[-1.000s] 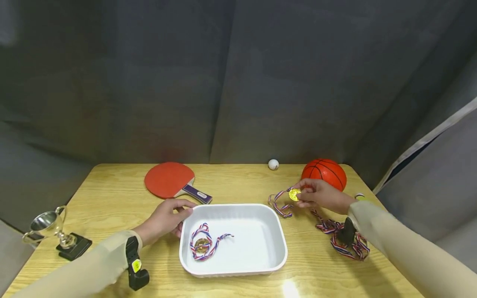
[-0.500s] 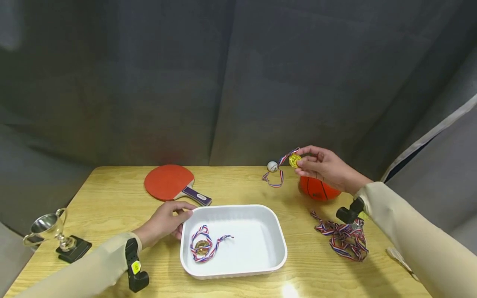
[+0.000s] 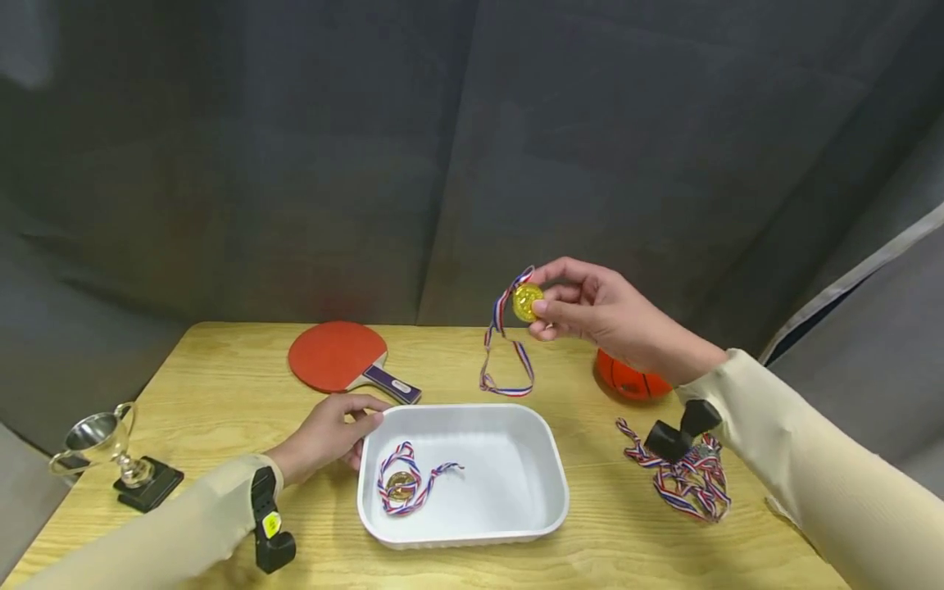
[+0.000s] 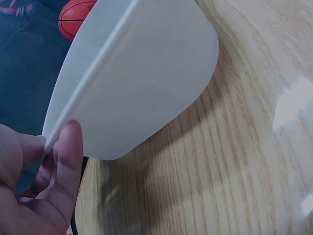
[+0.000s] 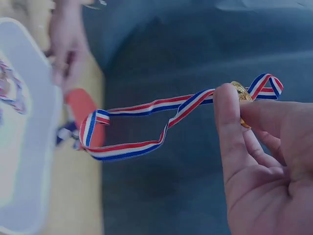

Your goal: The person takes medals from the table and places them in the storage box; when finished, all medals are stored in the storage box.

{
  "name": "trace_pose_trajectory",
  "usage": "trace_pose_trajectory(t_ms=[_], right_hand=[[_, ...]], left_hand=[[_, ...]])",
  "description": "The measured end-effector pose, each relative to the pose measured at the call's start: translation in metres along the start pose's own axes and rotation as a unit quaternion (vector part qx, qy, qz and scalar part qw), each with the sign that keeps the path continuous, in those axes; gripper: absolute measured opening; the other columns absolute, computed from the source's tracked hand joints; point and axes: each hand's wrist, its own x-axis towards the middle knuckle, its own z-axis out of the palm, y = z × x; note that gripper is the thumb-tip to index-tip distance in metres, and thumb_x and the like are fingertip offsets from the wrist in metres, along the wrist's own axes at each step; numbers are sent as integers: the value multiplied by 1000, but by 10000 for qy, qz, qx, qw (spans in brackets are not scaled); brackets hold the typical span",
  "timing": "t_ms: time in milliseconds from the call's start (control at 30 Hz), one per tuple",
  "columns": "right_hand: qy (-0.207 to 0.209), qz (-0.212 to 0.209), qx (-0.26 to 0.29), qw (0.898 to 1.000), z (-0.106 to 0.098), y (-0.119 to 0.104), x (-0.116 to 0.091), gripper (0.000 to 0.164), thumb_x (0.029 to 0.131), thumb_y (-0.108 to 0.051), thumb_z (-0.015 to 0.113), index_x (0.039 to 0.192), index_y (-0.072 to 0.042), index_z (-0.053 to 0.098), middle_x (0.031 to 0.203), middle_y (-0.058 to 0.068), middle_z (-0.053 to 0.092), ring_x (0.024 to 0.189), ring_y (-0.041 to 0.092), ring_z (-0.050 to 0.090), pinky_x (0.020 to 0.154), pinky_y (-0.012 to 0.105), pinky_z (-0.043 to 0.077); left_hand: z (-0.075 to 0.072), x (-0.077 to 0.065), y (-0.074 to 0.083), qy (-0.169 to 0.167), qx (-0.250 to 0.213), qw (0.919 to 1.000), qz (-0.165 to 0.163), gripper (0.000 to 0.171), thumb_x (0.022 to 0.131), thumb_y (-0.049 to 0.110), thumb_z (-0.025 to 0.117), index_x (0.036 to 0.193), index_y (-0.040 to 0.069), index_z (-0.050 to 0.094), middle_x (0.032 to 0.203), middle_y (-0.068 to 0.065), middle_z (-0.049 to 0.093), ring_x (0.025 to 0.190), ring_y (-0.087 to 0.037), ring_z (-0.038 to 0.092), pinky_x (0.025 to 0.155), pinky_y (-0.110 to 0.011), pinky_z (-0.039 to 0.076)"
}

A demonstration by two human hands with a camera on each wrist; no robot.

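Observation:
In the head view my right hand [image 3: 601, 307] pinches a gold medal [image 3: 527, 302] between thumb and fingers, above the table's far part. Its red, white and blue ribbon [image 5: 132, 150] hangs in a loop, seen along its length in the right wrist view. My left hand [image 3: 332, 434] grips the upper left corner of a white tray [image 3: 509, 534], thumb and fingers on either side of the rim in the left wrist view. Inside the tray, toward its left, lies another gold medal [image 3: 401, 487] with its striped ribbon curled round it.
A heap of striped ribbons [image 3: 689, 487] lies at the right, partly behind the right wrist camera. A red basketball [image 3: 627, 381] sits behind the right forearm. A red table tennis paddle [image 3: 335, 356] lies at the back, and a silver trophy cup [image 3: 133, 467] stands at the left.
My right hand has lifted the gold medal from near the basketball and carried it up and left, its ribbon now dangling behind the tray. The left hand has stayed on the tray.

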Motion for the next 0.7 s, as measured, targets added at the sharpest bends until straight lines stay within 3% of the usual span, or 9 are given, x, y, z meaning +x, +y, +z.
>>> trace_pose_trajectory(t_ms=[167, 367, 700], right_hand=[[-427, 337, -425, 9976, 27, 28, 9, 34, 103, 1, 62, 135, 3, 52, 97, 4, 74, 87, 13, 75, 85, 30, 67], [-845, 642, -317, 9938, 48, 66, 18, 33, 101, 4, 61, 133, 7, 53, 92, 5, 73, 85, 15, 76, 84, 33, 67], [-816, 1421, -1015, 9813, 78, 122, 26, 22, 101, 3, 62, 123, 2, 62, 92, 16, 75, 78, 13, 72, 88, 39, 67]], left_hand=[[1, 0, 1, 10, 52, 10000, -23, 31, 107, 10, 59, 136, 4, 68, 104, -17, 60, 63, -16, 61, 54, -33, 62], [3, 1, 2, -1, 105, 9999, 59, 31, 106, 10, 60, 136, 5, 68, 105, -17, 60, 62, -16, 60, 54, -33, 62], [4, 0, 3, -13, 72, 10000, 62, 32, 106, 10, 59, 136, 4, 68, 104, -15, 59, 62, -15, 60, 54, -36, 62]])
